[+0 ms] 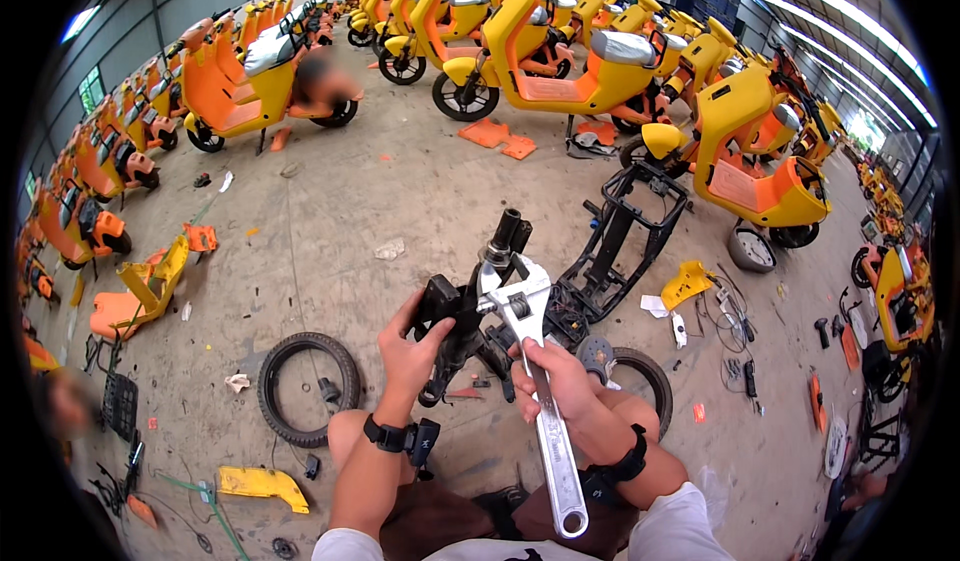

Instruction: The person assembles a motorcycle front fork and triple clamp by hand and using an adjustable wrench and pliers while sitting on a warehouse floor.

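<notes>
In my right hand (562,381) is a large silver adjustable wrench (555,451), gripped around its handle just below the head. The handle hangs down toward my lap. Its jaws are up at the metal collar (497,253) below the top of a black scooter frame's steering tube (510,229); whether they bite on it I cannot tell. My left hand (405,349) is closed on a black boxy part (440,299) at the front of that frame, thumb toward me. The frame stands between my knees, its lower portion partly hidden by my hands.
Another bare black frame (620,246) lies just beyond, to the right. A loose tyre (268,386) is on the floor at left, a wheel (640,371) at right. Yellow panels (265,483), cables (725,311) and scraps litter the concrete. Rows of yellow-orange scooters (560,81) stand behind.
</notes>
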A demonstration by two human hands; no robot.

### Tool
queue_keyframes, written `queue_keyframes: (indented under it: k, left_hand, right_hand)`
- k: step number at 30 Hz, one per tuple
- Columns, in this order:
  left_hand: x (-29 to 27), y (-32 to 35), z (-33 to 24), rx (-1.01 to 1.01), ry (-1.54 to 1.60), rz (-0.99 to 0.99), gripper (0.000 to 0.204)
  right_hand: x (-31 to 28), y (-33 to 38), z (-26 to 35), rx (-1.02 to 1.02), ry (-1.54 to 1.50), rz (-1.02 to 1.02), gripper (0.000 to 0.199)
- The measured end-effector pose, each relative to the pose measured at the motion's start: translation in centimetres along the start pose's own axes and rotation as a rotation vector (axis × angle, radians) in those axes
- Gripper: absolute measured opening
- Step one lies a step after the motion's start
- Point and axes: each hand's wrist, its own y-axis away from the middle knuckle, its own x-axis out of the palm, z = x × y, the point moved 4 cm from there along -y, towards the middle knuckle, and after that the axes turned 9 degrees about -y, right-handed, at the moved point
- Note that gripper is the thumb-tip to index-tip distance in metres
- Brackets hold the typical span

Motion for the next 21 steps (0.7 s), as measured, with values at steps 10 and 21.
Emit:
queue_keyframes:
  k: [10, 21]
  left_hand:
    - [-0.4, 0.1, -0.3, -0.027, 0.013, -0.019, 0.055]
    - [-0.4, -0.1, -0.7, -0.022, -0.020, 0.010, 0.054]
  right_hand:
    - [0.4, -2.2, -0.5, 0.009, -0.014, 0.002, 0.029]
    - [1.6, -2.3, -2.6, -0.032, 0.003, -0.128, 0.028]
